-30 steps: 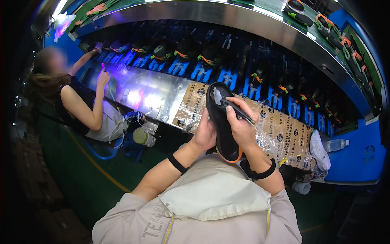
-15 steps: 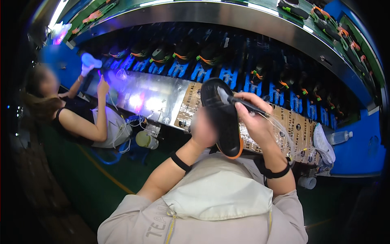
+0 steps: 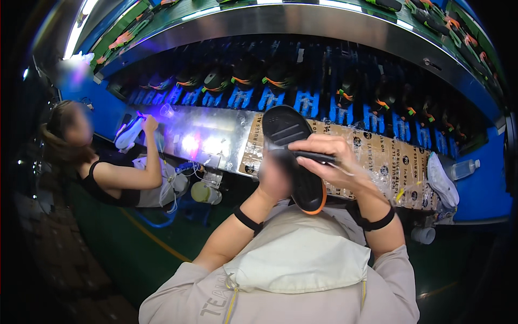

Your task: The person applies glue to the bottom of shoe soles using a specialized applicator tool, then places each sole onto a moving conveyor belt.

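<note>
A black shoe sole [image 3: 308,191] with an orange edge at its near end is held upright in front of my chest, its inner face toward me. My left hand [image 3: 276,175], partly blurred, grips it by the left side. Between the thumb and fingers of my right hand [image 3: 330,153] is a black-handled brush [image 3: 314,157] trailing a thin clear tube. The brush lies across the middle of the sole, its tip close to my left fingers. Whether the bristles touch the surface is hard to make out.
Behind the sole runs a bench covered with printed cardboard [image 3: 372,162] and bare metal [image 3: 216,129]. Shoes [image 3: 278,75] stand on blue holders along the back. At right lie a white shoe [image 3: 442,179] and a clear bottle [image 3: 465,169]. A co-worker [image 3: 124,175] sits at left, beside a yellowish container [image 3: 206,193].
My right hand has drawn the brush from the sole's far end down to its middle, toward my left hand. The co-worker has lowered the shoe part in their hands.
</note>
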Action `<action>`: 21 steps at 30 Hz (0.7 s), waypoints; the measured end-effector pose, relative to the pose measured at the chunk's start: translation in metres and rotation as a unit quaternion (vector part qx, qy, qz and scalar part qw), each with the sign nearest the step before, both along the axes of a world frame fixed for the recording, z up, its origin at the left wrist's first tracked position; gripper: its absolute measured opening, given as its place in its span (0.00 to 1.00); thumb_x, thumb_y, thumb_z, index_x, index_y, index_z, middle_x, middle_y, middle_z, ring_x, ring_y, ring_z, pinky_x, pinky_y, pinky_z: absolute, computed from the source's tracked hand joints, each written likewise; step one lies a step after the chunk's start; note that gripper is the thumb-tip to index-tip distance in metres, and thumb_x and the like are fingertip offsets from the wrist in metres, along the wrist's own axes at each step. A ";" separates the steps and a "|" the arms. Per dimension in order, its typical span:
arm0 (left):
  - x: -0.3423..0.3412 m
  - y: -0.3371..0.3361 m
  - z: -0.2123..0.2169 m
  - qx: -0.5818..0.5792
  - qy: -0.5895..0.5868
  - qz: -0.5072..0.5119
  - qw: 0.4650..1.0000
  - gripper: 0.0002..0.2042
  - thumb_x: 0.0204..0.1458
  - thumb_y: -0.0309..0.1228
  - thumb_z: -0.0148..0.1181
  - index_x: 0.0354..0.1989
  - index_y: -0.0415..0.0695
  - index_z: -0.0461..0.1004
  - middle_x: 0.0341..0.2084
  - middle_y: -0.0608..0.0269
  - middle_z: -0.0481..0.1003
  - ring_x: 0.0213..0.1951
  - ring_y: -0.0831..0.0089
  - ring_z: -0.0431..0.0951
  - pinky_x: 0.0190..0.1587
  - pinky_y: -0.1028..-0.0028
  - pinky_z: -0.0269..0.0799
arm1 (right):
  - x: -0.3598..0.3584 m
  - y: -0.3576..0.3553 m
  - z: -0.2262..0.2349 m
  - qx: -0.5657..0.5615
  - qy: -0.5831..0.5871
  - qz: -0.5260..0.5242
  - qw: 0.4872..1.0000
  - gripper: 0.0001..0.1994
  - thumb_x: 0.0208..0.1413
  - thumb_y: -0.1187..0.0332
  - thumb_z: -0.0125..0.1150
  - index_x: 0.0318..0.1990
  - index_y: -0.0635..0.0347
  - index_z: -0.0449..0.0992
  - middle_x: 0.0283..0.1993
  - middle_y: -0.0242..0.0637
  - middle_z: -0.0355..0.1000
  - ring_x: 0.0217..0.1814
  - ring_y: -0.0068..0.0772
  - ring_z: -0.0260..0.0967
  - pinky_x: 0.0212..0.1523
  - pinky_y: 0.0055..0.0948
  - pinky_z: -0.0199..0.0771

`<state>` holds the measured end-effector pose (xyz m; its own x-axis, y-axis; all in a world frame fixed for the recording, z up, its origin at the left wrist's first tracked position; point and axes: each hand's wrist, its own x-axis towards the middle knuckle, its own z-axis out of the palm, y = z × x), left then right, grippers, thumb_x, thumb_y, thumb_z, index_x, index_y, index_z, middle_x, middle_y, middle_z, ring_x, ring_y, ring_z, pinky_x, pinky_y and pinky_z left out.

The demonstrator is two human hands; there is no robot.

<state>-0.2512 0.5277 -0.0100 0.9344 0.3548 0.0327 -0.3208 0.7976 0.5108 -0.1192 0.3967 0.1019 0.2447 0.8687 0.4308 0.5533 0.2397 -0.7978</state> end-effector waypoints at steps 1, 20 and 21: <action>0.000 0.006 -0.002 0.045 -0.010 0.024 0.999 0.40 0.71 0.69 0.34 0.76 0.48 0.66 0.66 0.59 0.75 0.68 0.64 0.75 0.71 0.58 0.73 | 0.005 -0.003 0.000 0.006 0.051 0.024 0.998 0.12 0.58 0.76 0.71 0.50 0.67 0.86 0.41 0.42 0.84 0.41 0.35 0.82 0.44 0.33 0.80; 0.009 0.036 0.046 -0.089 -0.081 -0.002 0.993 0.50 0.61 0.77 0.40 0.64 0.37 0.73 0.51 0.41 0.79 0.50 0.47 0.81 0.58 0.50 0.79 | -0.027 -0.015 0.018 -0.005 0.081 -0.036 0.996 0.14 0.54 0.75 0.77 0.48 0.60 0.88 0.38 0.45 0.83 0.40 0.46 0.82 0.44 0.38 0.82; 0.011 0.039 0.050 -0.090 -0.086 0.017 0.992 0.51 0.60 0.78 0.42 0.62 0.33 0.72 0.48 0.43 0.79 0.50 0.49 0.80 0.59 0.51 0.79 | -0.026 -0.011 0.009 0.013 0.013 -0.105 0.994 0.13 0.54 0.74 0.77 0.48 0.60 0.88 0.39 0.45 0.83 0.42 0.45 0.82 0.45 0.37 0.82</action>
